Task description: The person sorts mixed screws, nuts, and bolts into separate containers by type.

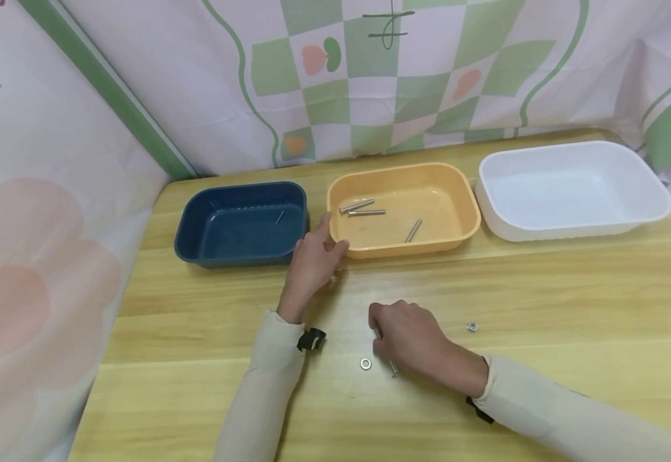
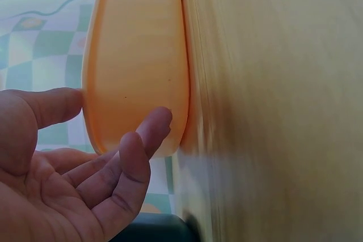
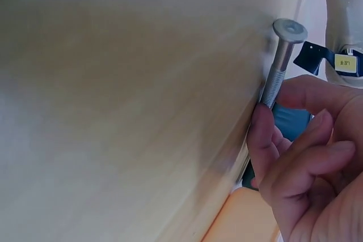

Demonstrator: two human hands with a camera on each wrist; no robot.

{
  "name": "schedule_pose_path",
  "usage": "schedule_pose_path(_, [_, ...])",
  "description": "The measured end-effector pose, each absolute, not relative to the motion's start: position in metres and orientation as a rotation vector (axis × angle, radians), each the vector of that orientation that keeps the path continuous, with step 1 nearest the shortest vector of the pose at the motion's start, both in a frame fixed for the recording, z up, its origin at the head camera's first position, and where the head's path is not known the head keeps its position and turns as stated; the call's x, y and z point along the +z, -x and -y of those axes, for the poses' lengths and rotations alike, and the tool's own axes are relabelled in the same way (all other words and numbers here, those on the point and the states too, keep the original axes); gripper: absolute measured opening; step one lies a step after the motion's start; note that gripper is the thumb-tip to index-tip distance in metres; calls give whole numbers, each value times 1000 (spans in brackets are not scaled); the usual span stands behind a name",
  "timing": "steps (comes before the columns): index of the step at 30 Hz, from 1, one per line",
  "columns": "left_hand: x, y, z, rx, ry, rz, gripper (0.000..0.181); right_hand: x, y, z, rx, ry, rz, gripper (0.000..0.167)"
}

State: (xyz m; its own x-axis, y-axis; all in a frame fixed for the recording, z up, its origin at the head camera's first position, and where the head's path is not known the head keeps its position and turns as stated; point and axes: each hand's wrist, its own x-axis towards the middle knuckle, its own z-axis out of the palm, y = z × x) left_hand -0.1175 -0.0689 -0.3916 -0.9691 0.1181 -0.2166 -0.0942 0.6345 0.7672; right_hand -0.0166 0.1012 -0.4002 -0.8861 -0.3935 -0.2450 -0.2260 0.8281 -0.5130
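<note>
My left hand is at the front left corner of the orange bin, its thumb and index fingertip touching the rim. In the left wrist view its other fingers lie loosely bent beside the bin's wall. My right hand pinches a metal bolt between thumb and index finger, low over the table. The bolt's flat, wide head points away from the fingertips, and its far end is hidden by them. Near this hand lie a small metal ring, nut or washer, and a hex nut. Several bolts rest in the orange bin.
To the left stands a dark blue bin with one small thin metal piece in it. A white bin stands at the right. All three bins line the back of the wooden table, before a patterned cloth.
</note>
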Motion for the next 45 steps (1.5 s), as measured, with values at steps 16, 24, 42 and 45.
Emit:
schedule_pose_path(16, [-394,117,70,1290,-27,-2610,70,-401,23,-107,-817,485,-2574,22])
schedule_pose_path(24, [-394,117,69,1298,-28,-2607,70,-400,24,-112,-1016,513,-2410,22])
schedule_pose_path(42, [-394,118,69,1275,-31,-2629,71,-387,49,-129,-1330,295,-2127,16])
schedule_pose_path(45, [-394,118,69,1269,-26,-2629,70,-383,53,-132,-1354,270,-2139,18])
